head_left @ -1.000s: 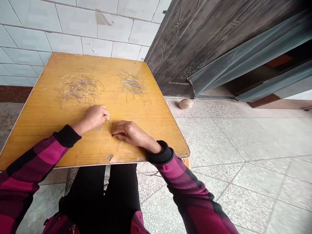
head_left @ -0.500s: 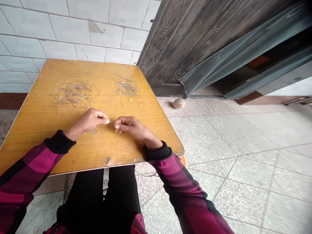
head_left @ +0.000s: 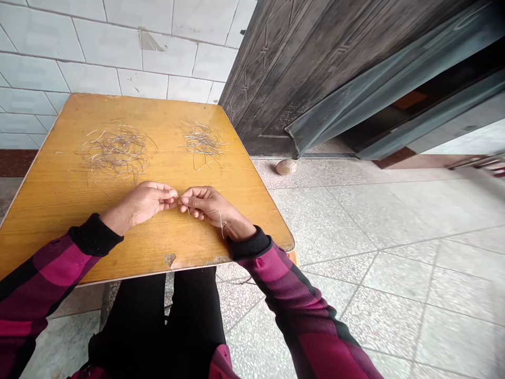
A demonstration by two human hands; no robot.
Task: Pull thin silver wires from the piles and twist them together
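Observation:
My left hand (head_left: 150,201) and my right hand (head_left: 209,205) meet fingertip to fingertip above the near half of the yellow wooden table (head_left: 134,247). Both are closed in a pinch on a thin piece of wire (head_left: 221,223), whose silvery end curls across the back of my right hand. Another bit of it shows below the right fingers; the part between the fingertips is mostly hidden. Beyond my left hand lies a large loose tangle of wires (head_left: 118,152). A smaller, tighter heap of wires (head_left: 203,141) lies farther back on the right.
White wall tiles (head_left: 106,39) stand behind the table. To the right are a dark carved door (head_left: 272,68) and a grey-green curtain (head_left: 347,116). A roundish pale object (head_left: 286,167) sits on the speckled tile floor (head_left: 339,216). The tabletop's near edge is chipped.
My right hand has come up against my left, closing the small gap between them. More of the wire now shows, over and below the right hand. The view has shifted slightly.

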